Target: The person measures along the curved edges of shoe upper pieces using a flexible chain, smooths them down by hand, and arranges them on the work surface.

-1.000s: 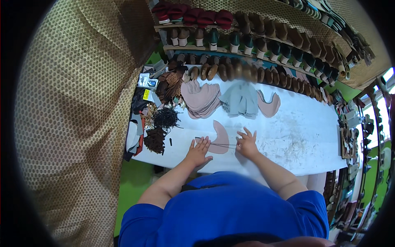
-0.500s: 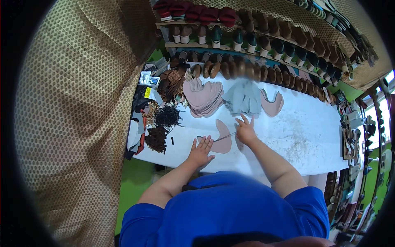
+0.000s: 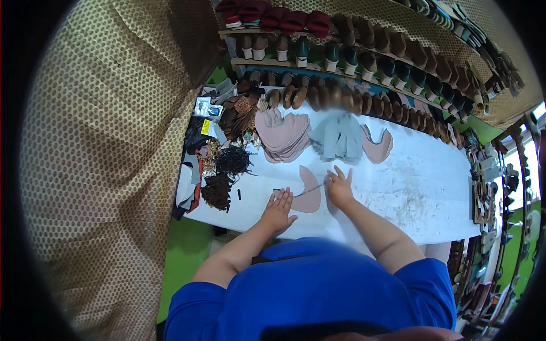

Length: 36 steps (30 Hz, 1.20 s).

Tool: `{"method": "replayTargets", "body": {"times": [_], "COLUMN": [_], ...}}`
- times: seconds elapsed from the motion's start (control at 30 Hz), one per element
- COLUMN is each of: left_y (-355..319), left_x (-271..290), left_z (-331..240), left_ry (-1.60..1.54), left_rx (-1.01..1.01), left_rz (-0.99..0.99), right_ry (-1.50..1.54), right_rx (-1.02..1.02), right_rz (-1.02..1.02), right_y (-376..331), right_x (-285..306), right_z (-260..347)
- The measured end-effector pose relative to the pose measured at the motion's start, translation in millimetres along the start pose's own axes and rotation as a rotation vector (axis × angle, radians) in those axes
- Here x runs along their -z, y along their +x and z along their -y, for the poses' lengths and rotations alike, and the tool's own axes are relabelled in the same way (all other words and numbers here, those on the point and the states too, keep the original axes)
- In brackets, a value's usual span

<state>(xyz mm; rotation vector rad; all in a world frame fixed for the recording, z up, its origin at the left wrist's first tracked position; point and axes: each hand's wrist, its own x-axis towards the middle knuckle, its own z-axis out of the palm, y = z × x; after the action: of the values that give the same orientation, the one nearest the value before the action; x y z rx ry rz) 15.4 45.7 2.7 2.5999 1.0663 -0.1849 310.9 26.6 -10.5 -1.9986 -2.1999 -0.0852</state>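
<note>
A curved pink shoe-upper piece [image 3: 310, 200] lies on the white-covered table in front of me. My left hand [image 3: 277, 212] lies flat over its left end, fingers stretched out, hiding that part. From beside these fingertips a thin dark strip [image 3: 313, 188] runs across the piece, up and to the right. The strip's other end is at the thumb and finger of my right hand [image 3: 340, 187], which appear pinched on it; its other fingers point away from me. Whether the strip is fastened to the piece along its length is too small to tell.
Beyond my hands lie stacked pink pieces [image 3: 282, 136], grey-blue pieces [image 3: 340, 139] and a smaller pink pile [image 3: 377, 145]. Black cords [image 3: 232, 161] and a brown bundle [image 3: 216, 192] sit at left. Shoes [image 3: 302, 52] fill shelves behind; a patterned curtain [image 3: 108, 170] hangs left.
My right hand has come slightly nearer to me, still at the strip's end. My left hand stays flat in the same place. The whole view has shifted a little.
</note>
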Motion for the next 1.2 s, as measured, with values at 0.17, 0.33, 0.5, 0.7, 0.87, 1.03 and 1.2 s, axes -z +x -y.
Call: {"method": "replayTargets", "body": {"times": [0.17,0.33,0.5,0.7,0.87,1.03,1.2], "left_y": [-6.5,-8.8,2.3,5.7,-7.0,-24.0,-31.5], "left_x": [-1.7,11.4,10.4,5.6,26.3,22.9,8.3], "left_z": [22.9,30.5,32.5,38.6,58.7,66.8,31.5], "left_ry": [-0.110,-0.187,-0.096,-0.033,-0.121,-0.090,-0.113], "left_rx": [-0.014,0.003,-0.076,-0.151,-0.160,-0.138,-0.104], "left_rz": [-0.075,-0.261,-0.334,-0.437,-0.325,-0.219,-0.239], "right_ry": [0.266,0.365,0.301,0.401,0.493,0.455,0.466], "right_rx": [0.224,0.178,0.326,0.212,0.133,0.239,-0.123], "right_rz": [0.168,0.028,-0.088,-0.021,0.124,0.204,0.082], "right_y": [-32.1,-56.0,-50.7,-52.9,-53.6,-47.6,-29.4], "right_x": [28.1,3.3,-5.6,10.3,38.7,33.6,5.7], "right_z": [18.9,25.0,30.9,48.9,89.5,91.7,47.6]}}
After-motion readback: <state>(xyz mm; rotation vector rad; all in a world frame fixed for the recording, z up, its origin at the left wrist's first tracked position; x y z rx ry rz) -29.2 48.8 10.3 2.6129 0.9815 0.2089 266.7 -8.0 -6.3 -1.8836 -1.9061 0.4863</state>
